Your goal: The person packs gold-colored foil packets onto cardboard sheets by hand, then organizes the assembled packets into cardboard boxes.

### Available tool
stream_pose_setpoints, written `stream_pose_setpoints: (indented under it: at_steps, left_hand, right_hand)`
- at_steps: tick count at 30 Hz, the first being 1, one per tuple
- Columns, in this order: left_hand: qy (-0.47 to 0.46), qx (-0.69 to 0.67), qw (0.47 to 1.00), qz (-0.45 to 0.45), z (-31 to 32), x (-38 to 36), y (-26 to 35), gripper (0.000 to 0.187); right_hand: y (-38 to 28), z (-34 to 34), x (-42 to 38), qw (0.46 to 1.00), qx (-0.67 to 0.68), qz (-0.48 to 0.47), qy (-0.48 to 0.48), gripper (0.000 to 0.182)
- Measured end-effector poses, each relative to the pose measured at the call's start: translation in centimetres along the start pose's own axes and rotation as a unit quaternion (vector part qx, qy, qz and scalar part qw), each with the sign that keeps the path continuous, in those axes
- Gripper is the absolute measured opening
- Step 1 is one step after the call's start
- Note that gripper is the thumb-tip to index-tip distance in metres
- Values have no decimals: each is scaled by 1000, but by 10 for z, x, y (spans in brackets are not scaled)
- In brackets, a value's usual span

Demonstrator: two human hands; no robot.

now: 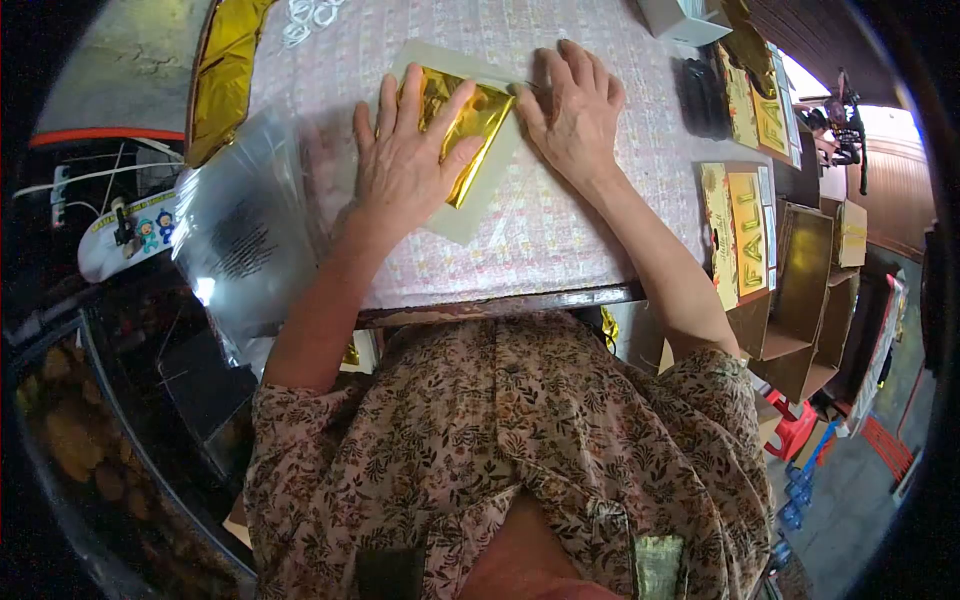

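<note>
The left hand [400, 165] is pressing the gold foil [470, 120] flat on its card [480, 200], fingers spread; the right hand [575, 110], released, is pinning the card's far corner, so pressure should stay even.

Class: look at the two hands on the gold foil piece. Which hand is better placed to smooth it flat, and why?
Probably the left hand: it lies flat across the gold foil piece. The right hand touches only the foil's upper right corner.

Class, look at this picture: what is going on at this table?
A person presses the left hand flat on a folded gold foil piece lying on a pale card. The right hand rests at the foil's far corner. Clear plastic bags lie beside the left hand on the patterned table.
</note>
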State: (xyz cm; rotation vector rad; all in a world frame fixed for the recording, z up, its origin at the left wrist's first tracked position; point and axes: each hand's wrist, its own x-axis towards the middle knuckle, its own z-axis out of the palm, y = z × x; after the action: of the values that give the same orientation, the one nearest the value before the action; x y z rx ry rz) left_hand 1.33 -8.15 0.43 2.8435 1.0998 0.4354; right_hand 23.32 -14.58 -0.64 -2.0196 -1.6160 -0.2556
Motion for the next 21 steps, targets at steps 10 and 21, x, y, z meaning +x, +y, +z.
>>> stream_pose_setpoints:
  at_steps: [10,21]
  left_hand:
    - [-45,-43,984,169,-12,18,-45,62]
    - [-32,31,999,12,-2,-4,-7,80]
  right_hand:
    - [19,-77,-6,967,186,47,-169,32]
    - [174,-106,143,982,-124,114,86,21]
